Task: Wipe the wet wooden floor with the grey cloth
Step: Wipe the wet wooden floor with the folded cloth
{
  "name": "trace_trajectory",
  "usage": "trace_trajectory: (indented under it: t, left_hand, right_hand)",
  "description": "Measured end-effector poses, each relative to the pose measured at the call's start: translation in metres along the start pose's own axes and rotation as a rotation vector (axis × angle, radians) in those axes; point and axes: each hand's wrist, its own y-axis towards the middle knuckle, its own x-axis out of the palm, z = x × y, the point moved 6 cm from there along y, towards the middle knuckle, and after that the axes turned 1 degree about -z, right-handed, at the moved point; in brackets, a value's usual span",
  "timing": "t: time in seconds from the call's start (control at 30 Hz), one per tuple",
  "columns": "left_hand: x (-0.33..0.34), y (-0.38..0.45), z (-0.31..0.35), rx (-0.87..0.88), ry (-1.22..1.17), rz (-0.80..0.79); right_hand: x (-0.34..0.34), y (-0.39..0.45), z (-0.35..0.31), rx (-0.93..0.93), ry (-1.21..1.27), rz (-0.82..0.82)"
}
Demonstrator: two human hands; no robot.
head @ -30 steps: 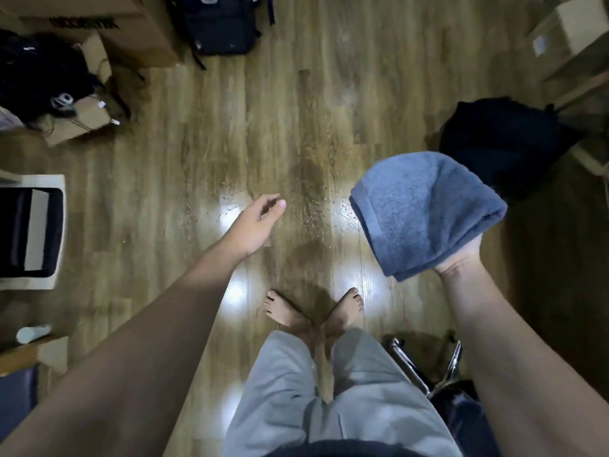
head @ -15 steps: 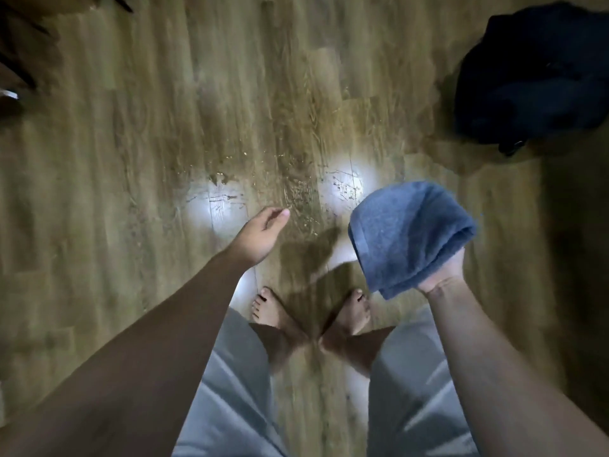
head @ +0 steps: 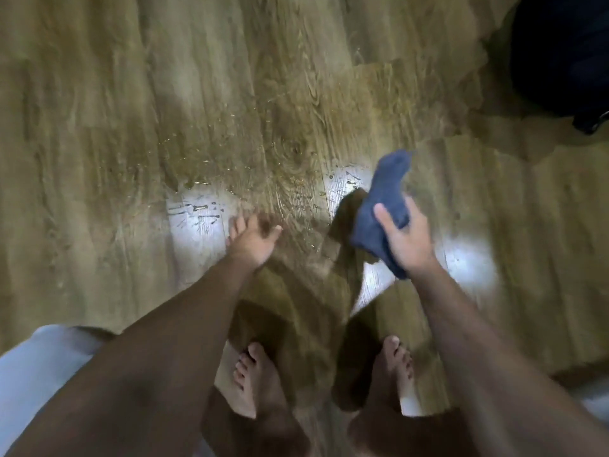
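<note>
A person's right hand [head: 407,240] grasps a bunched grey cloth [head: 384,206] above the wet wooden floor [head: 230,133]; at nine o'clock, the left hand [head: 252,240] hangs with fingers released.

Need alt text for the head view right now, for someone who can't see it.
Looking down, the right hand grips a bunched grey cloth above a wooden floor glistening with water droplets. The left hand reaches out, holding nothing, and two bare feet stand below.
</note>
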Motion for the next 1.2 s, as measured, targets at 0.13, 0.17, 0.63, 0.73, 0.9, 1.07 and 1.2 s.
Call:
trace_trajectory:
  t: [0.13,0.17,0.63,0.73,0.9,1.07,1.2]
  left_hand:
    - [0.023,0.034,-0.027,-0.259,-0.086,0.163]
    - [0.028,0.04,-0.032,-0.335,-0.151,0.184]
    - [0.061,0.072,-0.052,-0.435,-0.178,0.113]
    - [0.059,0.07,-0.049,-0.427,-0.178,0.092]
    - [0.058,0.066,-0.047,-0.402,-0.175,0.059]
    - [0.058,0.066,-0.046,-0.384,-0.192,0.049]
    - [0.06,0.068,-0.047,-0.369,-0.203,0.062]
  right_hand:
    - [0.098,-0.043,0.088,-0.275,-0.957,-0.49]
    - [0.11,-0.057,0.112,-0.279,-1.091,-0.552]
    - [0.14,-0.011,0.145,-0.232,-1.164,-0.236]
    - [0.124,0.031,0.134,-0.209,-1.148,-0.22]
    - [0.081,0.131,0.108,-0.102,-1.103,-0.082]
    - [0.053,0.177,0.099,0.003,-0.98,0.006]
    - [0.076,0.125,0.104,-0.127,-0.992,0.013]
